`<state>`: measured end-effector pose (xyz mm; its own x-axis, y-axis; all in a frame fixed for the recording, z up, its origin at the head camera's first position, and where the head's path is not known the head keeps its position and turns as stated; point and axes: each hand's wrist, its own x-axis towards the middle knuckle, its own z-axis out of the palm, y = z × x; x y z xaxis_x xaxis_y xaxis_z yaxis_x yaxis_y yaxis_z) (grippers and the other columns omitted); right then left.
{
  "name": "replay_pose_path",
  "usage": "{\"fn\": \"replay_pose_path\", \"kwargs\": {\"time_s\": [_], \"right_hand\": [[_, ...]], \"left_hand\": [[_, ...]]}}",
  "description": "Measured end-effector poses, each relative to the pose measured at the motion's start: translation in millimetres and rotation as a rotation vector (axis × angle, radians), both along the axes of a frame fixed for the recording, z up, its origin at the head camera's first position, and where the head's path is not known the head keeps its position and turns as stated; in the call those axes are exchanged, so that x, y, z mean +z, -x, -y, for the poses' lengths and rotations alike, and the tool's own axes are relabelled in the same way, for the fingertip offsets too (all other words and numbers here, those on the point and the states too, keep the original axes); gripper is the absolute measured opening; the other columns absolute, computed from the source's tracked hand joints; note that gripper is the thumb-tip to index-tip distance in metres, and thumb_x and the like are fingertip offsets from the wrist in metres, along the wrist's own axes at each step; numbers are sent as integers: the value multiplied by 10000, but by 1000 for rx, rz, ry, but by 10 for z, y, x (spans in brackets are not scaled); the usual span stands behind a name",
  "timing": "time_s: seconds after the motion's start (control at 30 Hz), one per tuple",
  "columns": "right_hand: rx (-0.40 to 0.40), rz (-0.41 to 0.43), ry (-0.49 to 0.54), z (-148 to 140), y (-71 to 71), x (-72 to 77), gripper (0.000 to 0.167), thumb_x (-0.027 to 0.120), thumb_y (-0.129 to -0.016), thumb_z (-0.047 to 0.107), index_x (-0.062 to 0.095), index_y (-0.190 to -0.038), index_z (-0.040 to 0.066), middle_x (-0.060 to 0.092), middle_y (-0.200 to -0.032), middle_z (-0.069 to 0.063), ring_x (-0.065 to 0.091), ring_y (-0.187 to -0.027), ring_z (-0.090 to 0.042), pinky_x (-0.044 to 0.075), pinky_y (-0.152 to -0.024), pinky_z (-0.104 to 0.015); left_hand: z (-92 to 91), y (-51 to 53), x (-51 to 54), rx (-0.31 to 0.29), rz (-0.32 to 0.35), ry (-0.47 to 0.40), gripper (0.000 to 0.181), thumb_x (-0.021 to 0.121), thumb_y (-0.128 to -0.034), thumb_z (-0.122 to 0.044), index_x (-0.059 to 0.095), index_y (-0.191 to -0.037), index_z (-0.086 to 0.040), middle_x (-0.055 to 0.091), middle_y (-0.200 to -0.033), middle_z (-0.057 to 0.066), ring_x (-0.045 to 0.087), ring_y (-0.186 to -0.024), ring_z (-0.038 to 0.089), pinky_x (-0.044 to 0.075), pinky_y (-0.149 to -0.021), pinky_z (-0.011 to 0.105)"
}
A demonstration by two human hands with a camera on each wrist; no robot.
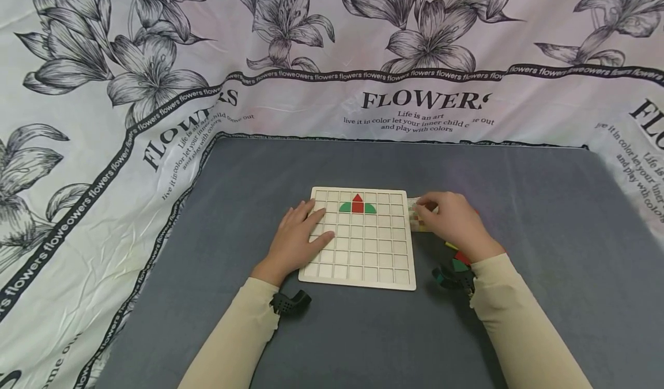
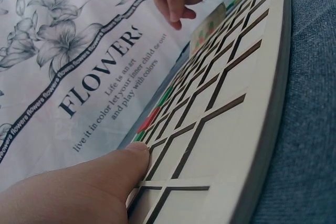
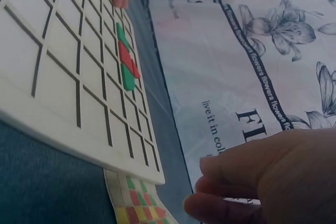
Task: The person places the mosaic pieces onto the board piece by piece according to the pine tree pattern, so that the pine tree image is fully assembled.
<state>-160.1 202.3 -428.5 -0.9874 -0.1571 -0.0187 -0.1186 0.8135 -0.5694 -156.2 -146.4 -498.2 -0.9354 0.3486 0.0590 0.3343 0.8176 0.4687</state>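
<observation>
A pale wooden grid board (image 1: 363, 262) lies on the table. Near its far edge sit a red triangle (image 1: 357, 199), a red square (image 1: 357, 207) and two green rounded pieces (image 1: 370, 208), one on each side of the square. My left hand (image 1: 297, 236) rests spread on the board's left edge, thumb over the grid. A card with a coloured pattern (image 3: 139, 203) sticks out from beside the board's right edge. Just above this card, my right hand (image 1: 453, 219) hovers with bent fingers. Nothing shows between its thumb and fingertips in the right wrist view.
Loose yellow (image 1: 451, 245), red (image 1: 461, 257) and green (image 1: 459, 265) pieces lie right of the board, partly hidden under the right wrist. Grey cloth (image 1: 342, 337) covers the table. A flower-printed white sheet (image 1: 311, 106) hangs behind and at the sides.
</observation>
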Motion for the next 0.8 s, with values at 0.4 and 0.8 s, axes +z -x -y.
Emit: {"fn": "replay_pose_path", "kwargs": {"time_s": [0.4,0.8], "right_hand": [[2,79,-138,-203,-256,77,300,718,-982,267,769,-1136,16,765,-1053,-174,713,-917,-314,598,-734,-507],[10,110,-232,-360,-417,-13,269,782,-901,166,788,-1121,9,764,-1083,-210,719,-971,-376,602,-768,-566]], "left_hand": [[1,7,-16,2,1,4,668,591,-1044,-537,484,-1595,-175,303,-1717,103,201,-1616,297,99,-1330,477],[-3,-2,3,-4,-6,-3,666,602,-1046,-513,481,-1595,-157,302,-1715,119,206,-1613,312,98,-1331,474]]}}
